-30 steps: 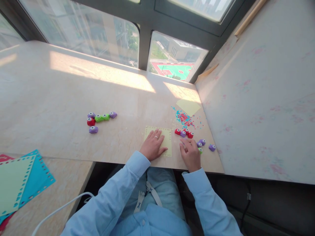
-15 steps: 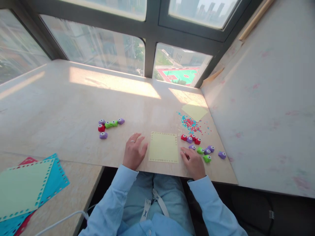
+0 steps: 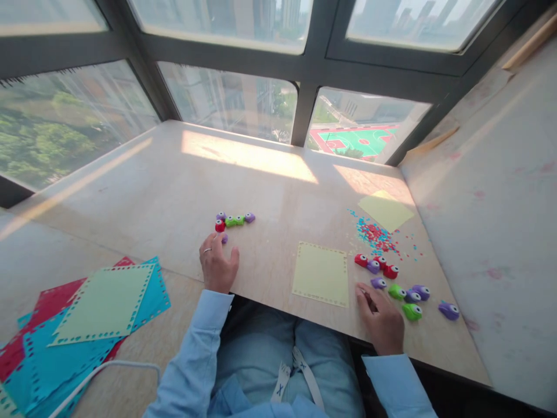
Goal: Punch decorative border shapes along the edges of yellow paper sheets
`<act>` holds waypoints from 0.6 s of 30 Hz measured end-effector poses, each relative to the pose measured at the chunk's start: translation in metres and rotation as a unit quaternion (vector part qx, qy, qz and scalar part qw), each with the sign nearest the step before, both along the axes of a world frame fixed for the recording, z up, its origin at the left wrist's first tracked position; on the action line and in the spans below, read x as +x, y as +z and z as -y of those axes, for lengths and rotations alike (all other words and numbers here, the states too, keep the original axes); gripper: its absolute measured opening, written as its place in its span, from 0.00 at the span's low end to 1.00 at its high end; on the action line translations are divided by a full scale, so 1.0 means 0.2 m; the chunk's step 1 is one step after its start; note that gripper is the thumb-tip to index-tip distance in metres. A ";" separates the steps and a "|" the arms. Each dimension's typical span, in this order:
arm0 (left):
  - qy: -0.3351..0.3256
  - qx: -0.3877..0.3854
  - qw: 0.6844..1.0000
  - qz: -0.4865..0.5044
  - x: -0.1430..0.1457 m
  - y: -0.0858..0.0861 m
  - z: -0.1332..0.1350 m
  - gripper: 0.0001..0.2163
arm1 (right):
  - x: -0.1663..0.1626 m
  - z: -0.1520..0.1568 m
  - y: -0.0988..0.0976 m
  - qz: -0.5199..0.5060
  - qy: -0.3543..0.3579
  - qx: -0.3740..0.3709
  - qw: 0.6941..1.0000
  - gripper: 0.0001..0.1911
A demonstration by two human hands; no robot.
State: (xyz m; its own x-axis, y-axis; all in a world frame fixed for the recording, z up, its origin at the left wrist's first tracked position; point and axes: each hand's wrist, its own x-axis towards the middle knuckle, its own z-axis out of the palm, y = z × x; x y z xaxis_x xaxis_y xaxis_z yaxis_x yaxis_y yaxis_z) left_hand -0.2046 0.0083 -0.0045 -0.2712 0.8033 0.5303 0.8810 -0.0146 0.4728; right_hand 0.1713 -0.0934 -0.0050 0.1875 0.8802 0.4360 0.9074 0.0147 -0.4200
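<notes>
My left hand [image 3: 219, 264] reaches over a small purple craft punch [image 3: 224, 238], its fingertips at the punch and its thumb held apart. Just beyond are a red punch [image 3: 220, 225], two green punches [image 3: 235, 220] and two purple ones. A pale yellow sheet [image 3: 321, 274] lies between my hands, with small holes along its top and bottom edges and part of the right edge. My right hand [image 3: 380, 317] rests to the right of the sheet, fingers curled in; whether they hold anything is hidden. Beside it sit more punches, among them a green one [image 3: 411, 312] and a purple one [image 3: 448, 310].
Red, blue and yellow paper bits [image 3: 376, 233] are scattered at the back right, near another yellow sheet [image 3: 387, 210]. At the left lies a pile of punched sheets [image 3: 108, 302] with a white cable [image 3: 126, 364] by it. A wall [image 3: 513, 232] bounds the right side.
My left hand has moved left, away from the yellow sheet, to the purple punch. My right hand stays beside the sheet, still curled. The view has turned left.
</notes>
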 end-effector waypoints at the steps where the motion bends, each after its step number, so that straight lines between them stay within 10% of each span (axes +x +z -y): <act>1: 0.014 -0.007 1.000 0.004 -0.02 -0.01 0.00 0.20 | 0.00 0.00 0.00 0.008 0.002 0.002 1.000 0.26; 18: 0.037 -0.071 0.995 0.064 -0.05 -0.01 -0.04 0.20 | 0.00 -0.01 0.02 0.067 0.004 0.018 0.998 0.33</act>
State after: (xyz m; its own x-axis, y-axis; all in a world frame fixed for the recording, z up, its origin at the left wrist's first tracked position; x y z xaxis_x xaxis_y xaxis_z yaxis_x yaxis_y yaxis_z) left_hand -0.2140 0.0156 -0.0073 -0.3906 0.8428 0.3704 0.8097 0.1231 0.5738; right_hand 0.1707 -0.0916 -0.0018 0.1192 0.8644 0.4884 0.9551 0.0345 -0.2942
